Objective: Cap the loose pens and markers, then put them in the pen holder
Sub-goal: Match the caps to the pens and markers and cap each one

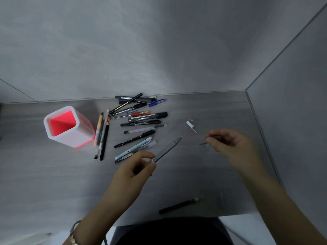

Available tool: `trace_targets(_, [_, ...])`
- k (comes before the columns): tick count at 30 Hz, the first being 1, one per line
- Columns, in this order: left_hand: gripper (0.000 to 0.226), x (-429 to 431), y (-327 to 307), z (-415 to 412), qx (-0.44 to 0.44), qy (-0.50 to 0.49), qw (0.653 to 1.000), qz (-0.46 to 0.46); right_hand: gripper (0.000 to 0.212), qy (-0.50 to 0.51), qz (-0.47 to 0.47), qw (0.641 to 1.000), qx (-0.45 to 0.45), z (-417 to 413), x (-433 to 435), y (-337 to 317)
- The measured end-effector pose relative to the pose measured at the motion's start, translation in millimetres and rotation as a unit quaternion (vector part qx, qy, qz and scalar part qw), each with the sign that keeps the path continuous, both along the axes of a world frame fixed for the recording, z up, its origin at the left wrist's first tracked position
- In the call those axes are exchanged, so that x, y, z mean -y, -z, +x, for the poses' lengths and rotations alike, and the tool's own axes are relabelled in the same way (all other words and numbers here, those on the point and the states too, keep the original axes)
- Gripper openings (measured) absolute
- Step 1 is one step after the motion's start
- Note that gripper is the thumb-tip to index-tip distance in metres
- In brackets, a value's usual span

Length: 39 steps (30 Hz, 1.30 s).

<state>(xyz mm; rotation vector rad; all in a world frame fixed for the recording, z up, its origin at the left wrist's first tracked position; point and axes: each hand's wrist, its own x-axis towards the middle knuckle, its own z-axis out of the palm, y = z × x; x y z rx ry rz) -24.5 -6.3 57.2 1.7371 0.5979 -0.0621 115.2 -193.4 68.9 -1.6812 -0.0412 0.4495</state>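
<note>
Grey pen [168, 149]: your left hand [136, 167] pinches its near end, tip pointing far-right.
Right hand [228, 144]: you pinch a thin dark piece [203, 143], blurred.
Pen holder [83, 135]: upright, far left, beside loose pens [139, 121].

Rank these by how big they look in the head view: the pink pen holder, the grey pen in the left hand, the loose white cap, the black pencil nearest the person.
1. pink pen holder
2. black pencil and grey pen: too alike to rank, and the pencil lies nearer the camera
3. white cap
</note>
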Motion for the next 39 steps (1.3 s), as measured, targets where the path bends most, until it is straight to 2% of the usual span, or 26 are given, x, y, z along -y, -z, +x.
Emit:
trace_targets(4, [0.008, 3.2, -3.9, -3.5, 0.026, 0.019, 0.999, 0.010, 0.024, 0.005, 0.034, 0.999, 0.010, -14.7, -3.7, -13.8])
trace_targets(7, [0.020, 4.2, -6.9, -7.2, 0.042, 0.036, 0.998, 0.023, 0.026, -0.005, 0.051, 0.999, 0.019, -20.7, -7.1, -19.2])
trace_targets(13, [0.025, 7.6, -11.3, -15.0, 0.054, 0.043, 0.997, 0.018, 0.027, -0.026, 0.071, 0.997, 0.019, -28.2, -10.6, -21.9])
trace_targets(24, [0.025, 11.5, -16.7, -20.2, 0.052, 0.063, 0.995, 0.062, 0.022, -0.093, 0.062, 0.994, -0.014, -40.1, -13.9, -22.5])
trace_targets(33, [0.018, 16.6, -19.1, -22.5, 0.086, 0.034, 0.984, 0.155, 0.019, -0.045, 0.084, 0.995, -0.017, -51.5, -15.3, -27.8])
trace_targets(37, [0.016, 18.7, -21.1, -25.0, 0.103, 0.036, 0.981, 0.162, 0.015, -0.017, 0.108, 0.994, -0.020, -53.6, -15.3, -31.1])
trace_targets(39, [0.017, 18.5, -22.3, -25.9, 0.108, 0.034, 0.981, 0.159, 0.020, 0.003, 0.138, 0.990, -0.033, -53.8, -14.9, -32.8])
